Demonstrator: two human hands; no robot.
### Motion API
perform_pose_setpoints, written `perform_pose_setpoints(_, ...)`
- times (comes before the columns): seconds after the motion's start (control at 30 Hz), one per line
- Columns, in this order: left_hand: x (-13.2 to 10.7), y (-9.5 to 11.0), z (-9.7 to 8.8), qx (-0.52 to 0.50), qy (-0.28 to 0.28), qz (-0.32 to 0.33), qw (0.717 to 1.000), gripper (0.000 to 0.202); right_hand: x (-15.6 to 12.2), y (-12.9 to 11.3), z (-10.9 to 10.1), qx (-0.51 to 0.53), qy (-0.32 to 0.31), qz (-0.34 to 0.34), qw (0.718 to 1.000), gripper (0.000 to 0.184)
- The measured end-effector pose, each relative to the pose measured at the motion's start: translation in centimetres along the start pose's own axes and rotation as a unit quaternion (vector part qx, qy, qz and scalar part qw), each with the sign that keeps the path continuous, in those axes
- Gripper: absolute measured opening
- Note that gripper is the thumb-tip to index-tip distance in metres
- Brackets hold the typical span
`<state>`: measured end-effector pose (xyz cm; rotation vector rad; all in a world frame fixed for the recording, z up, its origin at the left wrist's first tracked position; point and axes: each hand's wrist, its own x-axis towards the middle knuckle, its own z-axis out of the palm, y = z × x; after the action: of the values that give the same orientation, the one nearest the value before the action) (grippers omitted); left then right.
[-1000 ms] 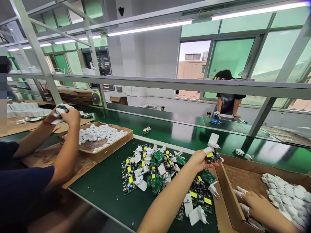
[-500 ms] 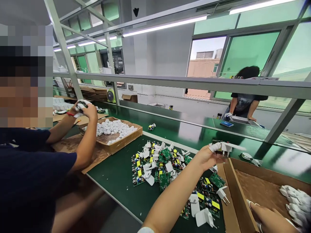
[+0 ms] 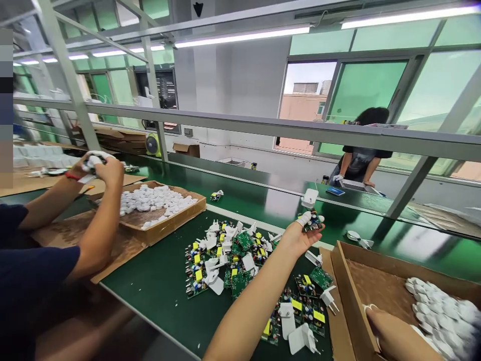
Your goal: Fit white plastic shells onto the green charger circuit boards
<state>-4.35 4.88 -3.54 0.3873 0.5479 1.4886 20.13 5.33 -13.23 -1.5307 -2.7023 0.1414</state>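
My left hand (image 3: 303,231) is raised above the green bench, white covers on some fingertips. It grips a small circuit board (image 3: 312,223), and a white plug piece (image 3: 309,197) stands up from that board. Below and to the left lies a heap of circuit boards (image 3: 240,243) with yellow parts, mixed with white plug pieces (image 3: 302,338). At the lower right, my right hand (image 3: 391,326) is at the left wall of a cardboard box (image 3: 361,293); its fingers are mostly hidden. White rounded casings (image 3: 439,311) fill the box's right part.
At left a co-worker's hands (image 3: 99,168) hold a white piece over a cardboard tray (image 3: 188,213) of small white parts. Another person (image 3: 361,155) stands behind the bench. A metal rail (image 3: 240,115) crosses above. A white piece (image 3: 358,238) lies behind the box.
My left hand has turned the board so the white plug piece now points up. The view has shifted right, showing more of the casings. My right hand stays at the box.
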Motion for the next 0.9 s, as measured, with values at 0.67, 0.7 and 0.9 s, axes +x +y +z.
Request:
perform_pose_setpoints(0.67,0.3,-1.7,-0.2,0.225,0.012,0.003,0.974,0.011,-1.0,-3.6,-4.8,-0.052,-0.126,0.008,0.991,0.024)
perform_pose_setpoints(0.7,0.2,-2.0,-0.2,0.258,0.005,-0.002,0.966,0.010,-1.2,-3.5,-5.4,-0.046,-0.115,0.008,0.992,0.022)
perform_pose_setpoints(0.9,-0.7,-2.9,0.3,0.440,-0.001,0.041,0.897,0.021,-2.8,-5.1,-11.0,0.148,-0.039,-0.054,0.987,0.017)
